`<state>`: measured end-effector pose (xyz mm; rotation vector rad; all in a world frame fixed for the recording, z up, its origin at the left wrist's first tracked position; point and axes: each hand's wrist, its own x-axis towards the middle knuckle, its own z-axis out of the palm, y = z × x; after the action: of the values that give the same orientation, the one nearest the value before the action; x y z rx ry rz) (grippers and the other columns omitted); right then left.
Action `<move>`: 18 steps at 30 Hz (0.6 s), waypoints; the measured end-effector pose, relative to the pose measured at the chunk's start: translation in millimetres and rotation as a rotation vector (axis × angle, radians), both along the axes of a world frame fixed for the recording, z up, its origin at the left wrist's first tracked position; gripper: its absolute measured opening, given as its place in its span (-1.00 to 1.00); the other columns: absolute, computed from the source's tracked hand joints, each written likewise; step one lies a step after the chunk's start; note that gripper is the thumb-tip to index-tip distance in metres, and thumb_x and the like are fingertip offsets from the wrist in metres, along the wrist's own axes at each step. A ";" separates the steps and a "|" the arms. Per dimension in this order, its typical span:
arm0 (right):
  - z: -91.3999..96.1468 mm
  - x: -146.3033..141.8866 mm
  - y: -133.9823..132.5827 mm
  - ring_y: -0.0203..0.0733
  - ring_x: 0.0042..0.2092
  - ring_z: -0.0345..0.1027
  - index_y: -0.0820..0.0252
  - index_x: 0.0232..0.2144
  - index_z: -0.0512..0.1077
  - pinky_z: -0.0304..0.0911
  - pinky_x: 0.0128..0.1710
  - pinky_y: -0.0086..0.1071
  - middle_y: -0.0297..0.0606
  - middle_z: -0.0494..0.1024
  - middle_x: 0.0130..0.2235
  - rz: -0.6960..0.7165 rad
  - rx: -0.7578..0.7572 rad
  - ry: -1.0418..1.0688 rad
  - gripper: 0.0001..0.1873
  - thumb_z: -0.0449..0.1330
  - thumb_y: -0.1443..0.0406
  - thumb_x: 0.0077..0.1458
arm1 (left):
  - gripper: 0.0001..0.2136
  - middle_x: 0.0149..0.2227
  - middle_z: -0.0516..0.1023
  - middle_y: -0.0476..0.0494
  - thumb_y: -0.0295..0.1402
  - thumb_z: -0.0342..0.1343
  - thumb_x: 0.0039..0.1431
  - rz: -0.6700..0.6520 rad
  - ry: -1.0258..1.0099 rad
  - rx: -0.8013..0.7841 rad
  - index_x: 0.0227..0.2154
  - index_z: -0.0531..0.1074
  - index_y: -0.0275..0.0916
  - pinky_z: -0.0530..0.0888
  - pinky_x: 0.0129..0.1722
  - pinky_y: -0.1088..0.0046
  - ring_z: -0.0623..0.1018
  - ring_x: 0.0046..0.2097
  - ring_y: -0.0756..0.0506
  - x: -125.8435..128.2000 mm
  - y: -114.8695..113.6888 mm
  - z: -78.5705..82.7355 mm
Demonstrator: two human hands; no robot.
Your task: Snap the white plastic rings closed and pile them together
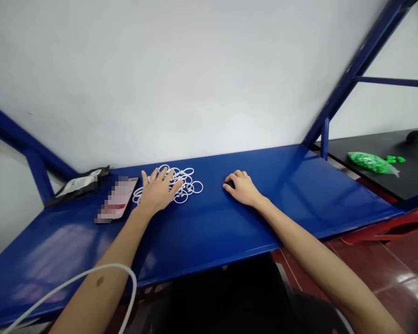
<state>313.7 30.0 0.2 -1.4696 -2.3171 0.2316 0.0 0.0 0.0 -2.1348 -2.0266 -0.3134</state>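
Note:
My left hand (pixel 159 191) lies palm down with its fingers spread over a loose pile of thin white loops (pixel 187 171). Small white clasps or knobs show on some of the loops, and the hand hides part of the pile. My right hand (pixel 243 187) rests on the blue tabletop (pixel 209 232), to the right of the pile and apart from it. Its fingers are loosely bent, with a gap between thumb and forefinger, and nothing shows in it.
A phone (pixel 120 199) lies left of the pile, beside a black plastic packet (pixel 80 184). A white cable (pixel 90 270) crosses over my left forearm. Blue metal struts (pixel 355 69) flank the table. On a black surface at right lies a bag of green pieces (pixel 371 162).

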 end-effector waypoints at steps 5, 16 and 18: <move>1.9 -1.2 -2.0 0.06 0.01 0.28 0.20 -0.08 0.51 0.21 0.06 -0.12 -0.05 0.47 -0.03 0.009 0.000 -0.015 -0.71 0.18 0.16 0.27 | -0.52 0.22 0.45 -0.22 -0.01 -0.12 0.37 -0.206 0.006 0.171 0.14 0.46 -0.16 -0.08 0.37 -0.24 0.24 0.34 -0.39 29.1 -13.9 2.9; 1.4 0.4 -3.6 0.07 0.00 0.30 0.22 -0.09 0.51 0.24 0.06 -0.08 -0.03 0.48 -0.05 0.048 0.026 -0.014 -0.72 0.19 0.17 0.26 | -0.81 -0.02 0.60 -0.17 -0.35 0.05 0.33 -0.432 -0.010 0.246 -0.27 0.59 -0.10 0.19 0.24 -0.16 0.42 0.14 -0.32 55.6 -21.0 -4.3; 1.6 -1.8 -5.4 0.02 -0.02 0.33 0.22 -0.11 0.50 0.25 0.06 -0.09 -0.06 0.49 -0.08 0.097 0.032 0.050 -0.76 0.20 0.20 0.25 | -0.82 -0.01 0.59 -0.17 -0.35 0.06 0.34 -0.478 -0.046 0.259 -0.26 0.59 -0.08 0.27 0.18 -0.11 0.42 0.11 -0.30 55.5 -23.0 -1.3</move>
<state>311.9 24.6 1.7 -1.3227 -2.3442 0.2542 55.5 -23.0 -1.3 -2.4242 -1.3753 -0.6546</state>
